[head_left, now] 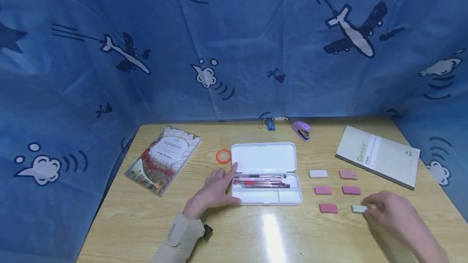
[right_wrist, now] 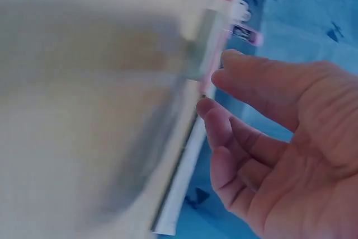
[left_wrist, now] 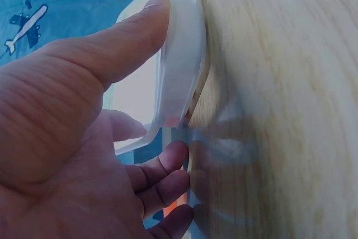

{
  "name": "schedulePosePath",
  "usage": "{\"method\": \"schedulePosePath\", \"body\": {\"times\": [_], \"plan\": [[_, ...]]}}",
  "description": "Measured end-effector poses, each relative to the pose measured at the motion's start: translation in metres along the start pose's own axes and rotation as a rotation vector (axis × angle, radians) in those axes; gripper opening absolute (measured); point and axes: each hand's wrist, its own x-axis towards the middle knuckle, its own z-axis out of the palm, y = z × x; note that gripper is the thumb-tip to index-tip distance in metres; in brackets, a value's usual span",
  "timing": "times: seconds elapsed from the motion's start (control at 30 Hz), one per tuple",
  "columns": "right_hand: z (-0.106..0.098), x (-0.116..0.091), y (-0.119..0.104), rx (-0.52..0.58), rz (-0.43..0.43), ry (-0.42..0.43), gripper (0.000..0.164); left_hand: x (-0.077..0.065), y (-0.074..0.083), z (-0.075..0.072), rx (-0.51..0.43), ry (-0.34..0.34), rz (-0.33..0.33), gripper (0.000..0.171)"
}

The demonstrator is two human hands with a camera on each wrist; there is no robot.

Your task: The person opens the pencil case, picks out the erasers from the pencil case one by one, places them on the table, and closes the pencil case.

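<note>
In the head view, a white pencil case point(head_left: 263, 157) lies with its lid raised, several pens point(head_left: 261, 184) in its long compartment. My left hand point(head_left: 219, 188) rests at its left end, thumb along the front corner and index finger by the lid's edge. In the left wrist view the thumb point(left_wrist: 134, 40) lies straight against the case's wall point(left_wrist: 182, 43). My right hand point(head_left: 393, 212) is at the right end of a pale green eraser point(head_left: 358, 209) on the table. Thumb and index fingertips are spread apart beside this eraser point(right_wrist: 205, 46) in the right wrist view.
Left of the pale green eraser lie pink erasers point(head_left: 328, 208) and a white eraser point(head_left: 318, 173), in two columns. Behind stand a purple stapler point(head_left: 301, 130) and a blue binder clip point(head_left: 269, 124). A notebook point(head_left: 380, 157), a book point(head_left: 164, 159) and orange tape point(head_left: 223, 156) lie around.
</note>
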Motion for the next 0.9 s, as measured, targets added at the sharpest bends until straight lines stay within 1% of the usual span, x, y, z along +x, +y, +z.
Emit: {"method": "schedulePosePath", "body": {"times": [0.1,0.23,0.4,0.47,0.57,0.63,0.73,0.8,0.9], "plan": [[-0.008,0.004,-0.011,0.003,-0.028,0.031,0.023,0.000,0.000,0.000,-0.002,-0.002,-0.005,0.113],[-0.011,0.020,-0.040,0.028,-0.094,0.067,0.028,-0.001,0.000,-0.001,0.007,0.004,-0.009,0.113],[-0.005,0.045,-0.086,0.058,-0.196,0.087,0.037,-0.001,0.001,-0.001,-0.002,0.001,0.002,0.113],[-0.001,0.057,-0.103,0.050,-0.250,0.100,0.041,-0.001,0.001,-0.001,-0.008,-0.002,0.001,0.112],[0.005,0.074,-0.126,0.013,-0.319,0.126,0.054,-0.001,0.000,0.001,-0.006,0.002,-0.002,0.113],[0.009,0.085,-0.137,-0.005,-0.325,0.124,0.066,-0.001,0.000,0.002,0.000,0.006,-0.001,0.113],[0.012,0.098,-0.149,-0.016,-0.277,0.091,0.078,0.000,0.000,0.003,0.002,0.004,0.004,0.114],[0.014,0.105,-0.153,-0.015,-0.261,0.073,0.081,0.001,0.000,0.003,0.003,0.002,0.003,0.114],[0.015,0.112,-0.156,-0.017,-0.286,0.077,0.079,0.001,0.000,0.002,0.010,0.005,-0.005,0.115]]}}
